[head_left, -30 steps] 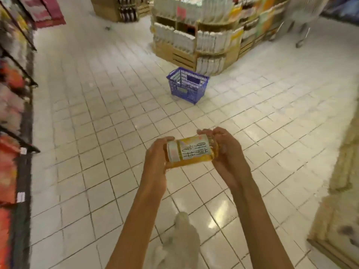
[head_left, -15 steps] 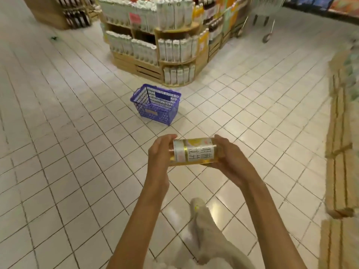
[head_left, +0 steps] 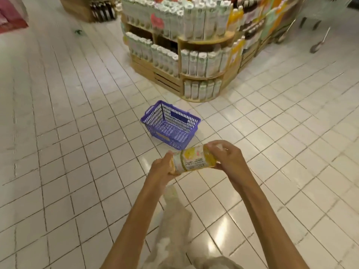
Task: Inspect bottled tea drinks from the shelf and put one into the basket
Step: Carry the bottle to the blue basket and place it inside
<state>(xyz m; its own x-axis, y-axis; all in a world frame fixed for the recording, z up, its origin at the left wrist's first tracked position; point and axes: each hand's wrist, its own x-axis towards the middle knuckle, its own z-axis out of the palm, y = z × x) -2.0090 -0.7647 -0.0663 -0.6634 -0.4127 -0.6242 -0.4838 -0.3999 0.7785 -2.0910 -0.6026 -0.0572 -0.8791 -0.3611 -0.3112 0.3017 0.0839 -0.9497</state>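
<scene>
Yellow-labelled tea bottle lies sideways between both hands, held out over the tiled floor, near the basket but not over it. Left hand grips one end, fingers curled round it; which end is the cap, cannot tell. Right hand grips the other end, fingers wrapped over the top. Label text faces up toward the camera.

Purple mesh basket sits on the floor just ahead of the hands, open side up, looks empty. Behind it a wooden display shelf stacked with rows of pale bottles.

Step in hand, by my read: inspection, bottle turned for reading the label. Not yet in the basket. Next move likely calls for carrying the bottle forward and down, over the basket rim, then letting go low enough that it doesn't bounce or roll out. Picture is motion-blurred at the edges.
</scene>
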